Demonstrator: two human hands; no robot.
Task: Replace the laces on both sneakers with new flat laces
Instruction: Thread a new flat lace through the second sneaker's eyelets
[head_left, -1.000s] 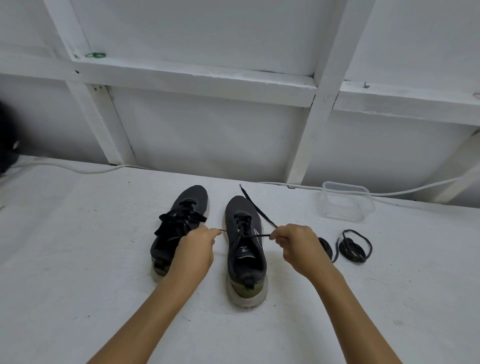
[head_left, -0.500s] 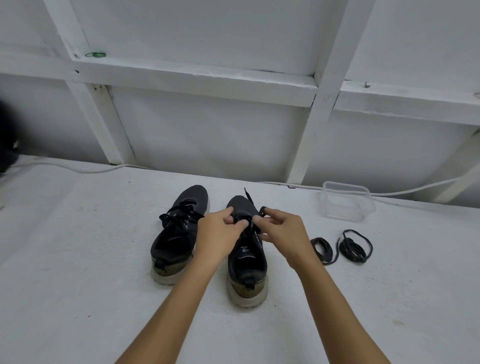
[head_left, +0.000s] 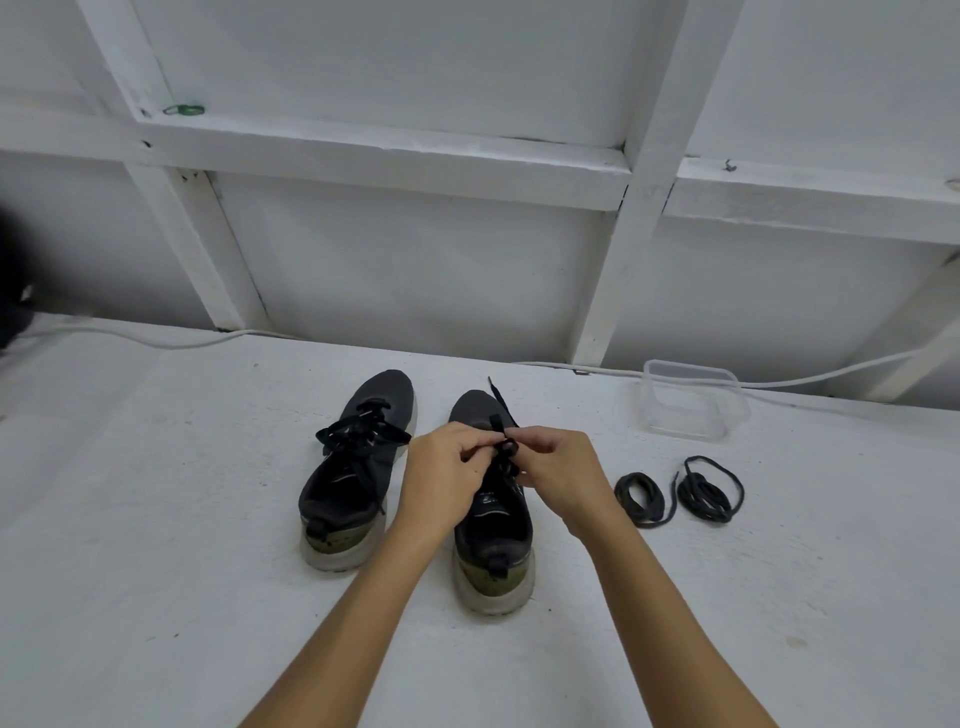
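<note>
I see right dark knit sneaker (head_left: 491, 525) on white table (head_left: 156, 571), toe away | both hands pinching its black flat lace (head_left: 506, 449) at mid-tongue, left hand (head_left: 441, 480) and right hand (head_left: 563, 475) equally near | free end trails toe-ward | left sneaker (head_left: 353, 467) already tied

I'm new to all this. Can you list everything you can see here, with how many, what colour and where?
sneakers: 2, dark grey with pale soles; left sneaker tied with a flat black bow, right sneaker beside it under the hands
lace: 1, black, flat, on the right sneaker, one end trailing past its toe
coiled laces: 2 bundles, black, right of the sneakers
container: 1, clear plastic, behind the coils
cable: white, along the wall
green ring: 1, on the wall ledge
table: white
left hand: pinches the lace
right hand: pinches the lace
</note>
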